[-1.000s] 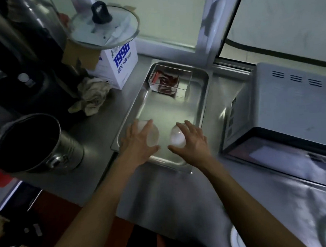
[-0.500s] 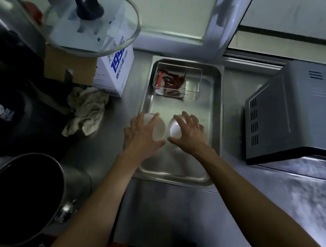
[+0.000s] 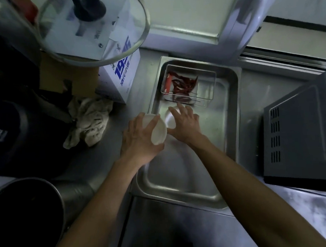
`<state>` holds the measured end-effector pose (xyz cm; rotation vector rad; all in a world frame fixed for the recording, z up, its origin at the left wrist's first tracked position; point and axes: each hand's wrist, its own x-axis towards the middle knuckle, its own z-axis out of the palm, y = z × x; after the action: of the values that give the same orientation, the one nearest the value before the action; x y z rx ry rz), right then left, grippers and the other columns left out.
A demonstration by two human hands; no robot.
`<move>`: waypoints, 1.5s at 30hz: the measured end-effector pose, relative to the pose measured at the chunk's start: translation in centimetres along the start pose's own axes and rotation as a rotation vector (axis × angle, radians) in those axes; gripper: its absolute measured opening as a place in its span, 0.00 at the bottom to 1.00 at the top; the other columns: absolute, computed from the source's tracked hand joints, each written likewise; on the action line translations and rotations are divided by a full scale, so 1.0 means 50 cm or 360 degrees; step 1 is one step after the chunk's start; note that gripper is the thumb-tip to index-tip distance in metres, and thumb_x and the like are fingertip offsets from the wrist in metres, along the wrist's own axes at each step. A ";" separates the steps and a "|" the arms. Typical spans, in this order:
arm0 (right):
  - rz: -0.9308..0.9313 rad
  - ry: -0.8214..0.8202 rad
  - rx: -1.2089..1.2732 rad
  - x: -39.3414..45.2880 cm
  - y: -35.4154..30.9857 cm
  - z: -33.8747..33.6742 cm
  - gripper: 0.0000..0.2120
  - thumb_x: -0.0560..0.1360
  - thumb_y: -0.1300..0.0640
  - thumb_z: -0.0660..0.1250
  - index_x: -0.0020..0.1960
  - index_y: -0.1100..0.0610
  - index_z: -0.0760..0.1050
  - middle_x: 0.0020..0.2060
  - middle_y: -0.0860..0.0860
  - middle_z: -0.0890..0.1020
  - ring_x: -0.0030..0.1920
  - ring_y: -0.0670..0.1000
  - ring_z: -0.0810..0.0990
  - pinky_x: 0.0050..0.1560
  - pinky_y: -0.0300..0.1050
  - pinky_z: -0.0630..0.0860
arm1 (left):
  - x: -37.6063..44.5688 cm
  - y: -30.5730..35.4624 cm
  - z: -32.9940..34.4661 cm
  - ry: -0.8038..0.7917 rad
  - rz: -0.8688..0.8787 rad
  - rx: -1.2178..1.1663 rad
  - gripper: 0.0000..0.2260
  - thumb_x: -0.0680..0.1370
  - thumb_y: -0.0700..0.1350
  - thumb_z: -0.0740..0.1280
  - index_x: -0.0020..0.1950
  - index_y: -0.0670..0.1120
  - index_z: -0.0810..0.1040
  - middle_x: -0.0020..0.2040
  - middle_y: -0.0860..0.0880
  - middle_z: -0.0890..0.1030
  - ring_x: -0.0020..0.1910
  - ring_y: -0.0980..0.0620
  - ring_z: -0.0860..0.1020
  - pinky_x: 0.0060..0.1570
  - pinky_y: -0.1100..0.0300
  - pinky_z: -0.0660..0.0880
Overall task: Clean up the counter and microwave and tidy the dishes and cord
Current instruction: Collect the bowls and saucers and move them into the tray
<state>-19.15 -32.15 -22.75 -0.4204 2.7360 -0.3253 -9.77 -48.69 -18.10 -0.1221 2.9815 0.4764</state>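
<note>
Looking down from head height, two bare forearms reach over a steel tray (image 3: pixel 232 119) that sits on a steel counter (image 3: pixel 183 231). The left hand (image 3: pixel 140 141) grips a small white bowl (image 3: pixel 159 133), fingers over its far rim and thumb under its near edge, tilted on its side above the tray's left edge. The right hand (image 3: pixel 185 126) is spread over a second white bowl (image 3: pixel 170 119) inside the tray, fingertips curled down around it; most of that bowl is hidden beneath the palm, so whether it rests on the tray floor cannot be told. The two bowls touch or nearly touch.

At the far end of the tray stands a clear plastic box (image 3: pixel 205 83) holding dried red chillies (image 3: pixel 182 84). Right of the tray is a grey microwave (image 3: pixel 299 139), cut off by the picture's edge, showing only its vented side and top. Left of the tray lies a crumpled pale cloth (image 3: pixel 90 121). Beyond the cloth stands a white carton with blue print (image 3: pixel 122 76), and a glass lid (image 3: pixel 96 28) with a black knob rests on top of it. A dark metal pot (image 3: pixel 27 215) fills the near left corner, partly out of view. Dark shapes further left are too dim to make out. Behind the tray runs a pale window frame (image 3: pixel 232 19). The light is low and bluish.
</note>
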 end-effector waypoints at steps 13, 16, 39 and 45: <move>-0.0013 0.0325 0.0193 -0.018 0.055 -0.024 0.28 0.80 0.44 0.63 0.77 0.50 0.61 0.79 0.54 0.59 0.80 0.57 0.54 0.76 0.60 0.59 | 0.044 0.014 0.011 0.0077 0.0116 0.0076 0.43 0.65 0.66 0.72 0.76 0.62 0.56 0.74 0.45 0.60 0.70 0.41 0.63 0.61 0.40 0.70; 0.0077 0.0359 0.0246 -0.062 0.089 -0.035 0.27 0.81 0.47 0.63 0.77 0.51 0.61 0.78 0.55 0.62 0.78 0.57 0.58 0.75 0.59 0.61 | 0.070 0.042 0.016 0.0029 0.0193 0.0053 0.44 0.65 0.66 0.72 0.76 0.61 0.55 0.74 0.46 0.59 0.70 0.41 0.62 0.64 0.40 0.69; 0.0262 0.0343 0.0558 -0.122 0.140 -0.035 0.26 0.80 0.56 0.66 0.76 0.55 0.66 0.76 0.56 0.65 0.78 0.55 0.61 0.74 0.59 0.63 | 0.230 0.135 0.120 -0.0385 0.0217 0.0141 0.46 0.69 0.64 0.74 0.79 0.60 0.53 0.81 0.45 0.47 0.79 0.38 0.48 0.73 0.33 0.55; 0.0265 0.0351 0.0546 -0.129 0.130 -0.041 0.26 0.79 0.56 0.66 0.76 0.55 0.67 0.76 0.56 0.66 0.77 0.56 0.62 0.74 0.59 0.64 | 0.220 0.129 0.115 -0.0383 0.0214 0.0171 0.43 0.70 0.65 0.73 0.79 0.56 0.56 0.81 0.44 0.48 0.79 0.38 0.47 0.72 0.34 0.56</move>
<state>-15.75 -23.64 -20.66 -0.0665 2.8210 -0.8215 -20.66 -41.43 -22.99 0.1372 2.7807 0.3182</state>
